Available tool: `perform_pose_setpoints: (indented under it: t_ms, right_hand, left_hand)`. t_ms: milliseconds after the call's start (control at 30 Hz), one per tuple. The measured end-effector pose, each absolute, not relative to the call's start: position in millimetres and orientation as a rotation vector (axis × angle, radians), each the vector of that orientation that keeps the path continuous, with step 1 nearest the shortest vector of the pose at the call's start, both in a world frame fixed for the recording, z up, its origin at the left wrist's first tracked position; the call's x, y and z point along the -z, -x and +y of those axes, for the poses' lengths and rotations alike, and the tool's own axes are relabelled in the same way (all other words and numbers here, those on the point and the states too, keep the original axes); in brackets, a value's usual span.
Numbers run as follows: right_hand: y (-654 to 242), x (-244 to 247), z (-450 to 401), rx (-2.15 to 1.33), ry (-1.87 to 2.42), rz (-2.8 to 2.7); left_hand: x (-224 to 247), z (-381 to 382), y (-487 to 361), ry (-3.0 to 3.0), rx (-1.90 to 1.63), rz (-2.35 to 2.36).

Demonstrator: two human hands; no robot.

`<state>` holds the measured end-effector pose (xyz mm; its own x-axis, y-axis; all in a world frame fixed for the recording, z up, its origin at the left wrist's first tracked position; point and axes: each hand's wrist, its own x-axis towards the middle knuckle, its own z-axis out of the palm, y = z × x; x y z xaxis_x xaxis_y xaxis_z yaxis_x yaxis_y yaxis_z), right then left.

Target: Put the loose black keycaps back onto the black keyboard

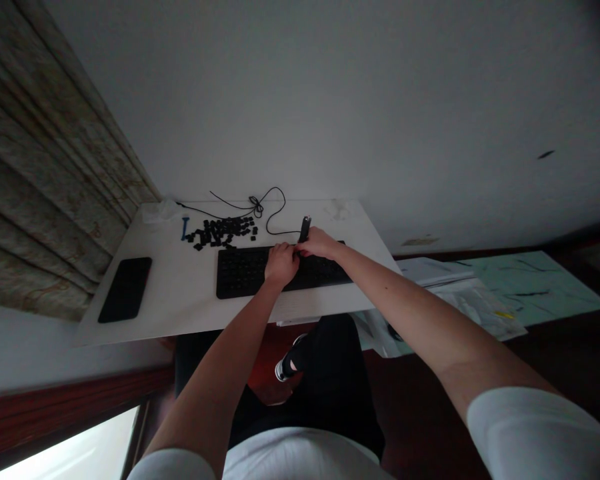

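A black keyboard [243,272] lies near the front of the white table, and many of its keys look to be off. My left hand [282,264] rests on its middle, with fingers bent down over the back part and pressed together. Just beside it, my right hand [319,243] is closed around a slim black tool [305,229] with a shiny end, which stands tilted upward. The tool's lower end is hidden by my fingers, which meet those of the left hand. Loose black keycaps [223,231] are heaped behind the keyboard on the left.
A small blue tool [185,228] lies left of the keycaps, near a clear plastic bag [161,211]. A black phone [125,289] is at the table's left side. The keyboard's cable [275,232] loops toward the wall. Right of the table [180,303], plastic bags [470,307] lie on a green marbled surface.
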<state>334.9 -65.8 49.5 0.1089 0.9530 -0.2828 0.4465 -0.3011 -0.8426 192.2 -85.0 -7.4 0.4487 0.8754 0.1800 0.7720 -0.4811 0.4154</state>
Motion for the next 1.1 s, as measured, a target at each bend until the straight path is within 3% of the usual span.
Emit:
perform_pose_setpoints:
  t_ms: [467,667,867,1000,1100]
  right_hand:
    - [-340,-42,-75,-1.217,1.649,-1.315]
    - [-349,-55,-81,-1.189,1.559,-1.202]
    - [-421,-45,-107,-0.723,1.753,-1.020]
    - [-469,-15,-140,-0.258,2.135,-1.099]
    - [-478,9,-158,-0.104,2.262,-1.170]
  left_hand:
    - [14,-82,-193,-2.430,-0.640,1.352]
    - [23,-79,-191,-2.294,-0.878,1.306]
    - [32,-78,-189,-1.954,-1.196,1.220]
    - [33,-79,-190,-1.952,-1.261,1.168]
    - [32,-80,-190,-1.969,-1.287,1.159]
